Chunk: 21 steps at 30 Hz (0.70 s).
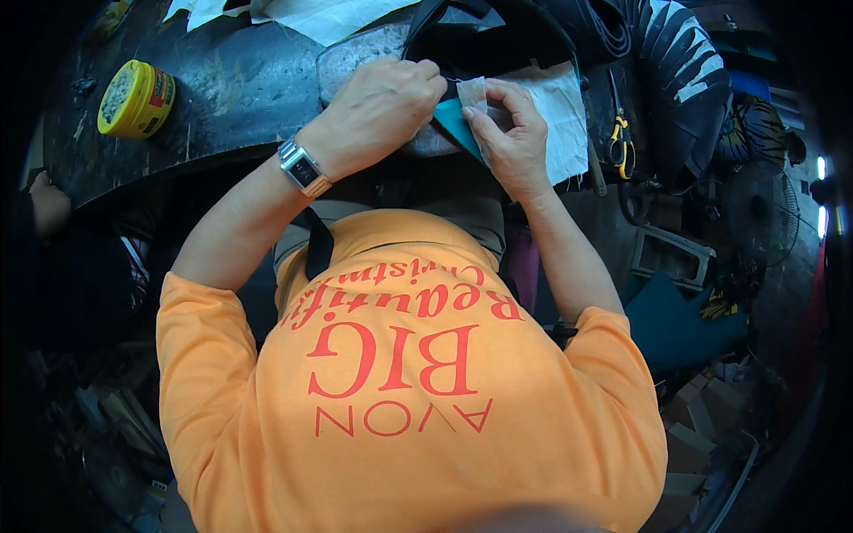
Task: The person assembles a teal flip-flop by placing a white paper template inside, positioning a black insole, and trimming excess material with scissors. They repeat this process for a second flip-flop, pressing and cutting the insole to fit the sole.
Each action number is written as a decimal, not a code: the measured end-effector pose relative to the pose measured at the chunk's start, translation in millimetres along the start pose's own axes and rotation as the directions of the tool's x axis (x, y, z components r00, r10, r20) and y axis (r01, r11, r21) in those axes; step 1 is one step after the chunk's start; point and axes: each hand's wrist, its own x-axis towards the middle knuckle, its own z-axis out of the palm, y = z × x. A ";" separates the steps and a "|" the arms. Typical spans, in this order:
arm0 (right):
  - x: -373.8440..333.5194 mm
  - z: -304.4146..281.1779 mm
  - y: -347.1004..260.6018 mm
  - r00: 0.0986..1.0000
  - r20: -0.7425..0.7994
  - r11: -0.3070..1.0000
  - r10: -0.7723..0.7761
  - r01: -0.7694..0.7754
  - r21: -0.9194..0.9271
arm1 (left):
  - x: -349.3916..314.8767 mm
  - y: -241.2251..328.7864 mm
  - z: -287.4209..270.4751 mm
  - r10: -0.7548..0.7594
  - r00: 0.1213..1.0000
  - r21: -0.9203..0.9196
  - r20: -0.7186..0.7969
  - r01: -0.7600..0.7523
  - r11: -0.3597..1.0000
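Note:
Over the near edge of the dark bench, my left hand (386,111) is closed, its fingertips pinched together. What they hold is hidden, though a thin pale line runs from them toward my right hand (514,133). Between thumb and fingers, my right hand grips a small off-white cloth strip (472,91) held upright. Beneath both hands lies a teal sheet (459,130), partly covered. A larger white cloth (562,111) with frayed edges spreads behind and beside my right hand. Beyond the hands is a black curved piece (493,49) of material.
A yellow tub (138,99) stands at the bench's left. Yellow-handled scissors (620,147) lie to the right, near fanned black pieces (680,84). A grey slab (360,58) sits behind my left hand. Another person's hand (49,204) shows far left; a fan (762,211) stands right.

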 end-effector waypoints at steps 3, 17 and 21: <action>0.3 -1.7 2.2 0.999 0.050 0.994 0.003 -0.008 0.110 | 7.4 -3.4 2.9 -0.133 0.991 -0.151 -0.021 0.128 0.980; -11.1 4.3 -18.3 0.847 0.420 0.749 -0.326 0.502 -0.433 | 9.0 -22.8 6.4 -0.284 0.956 -0.352 -0.071 0.242 0.904; -18.9 15.2 -21.3 0.775 0.541 0.608 -0.325 0.610 -0.508 | -3.4 -20.8 6.6 -0.270 0.961 -0.367 -0.055 0.232 0.901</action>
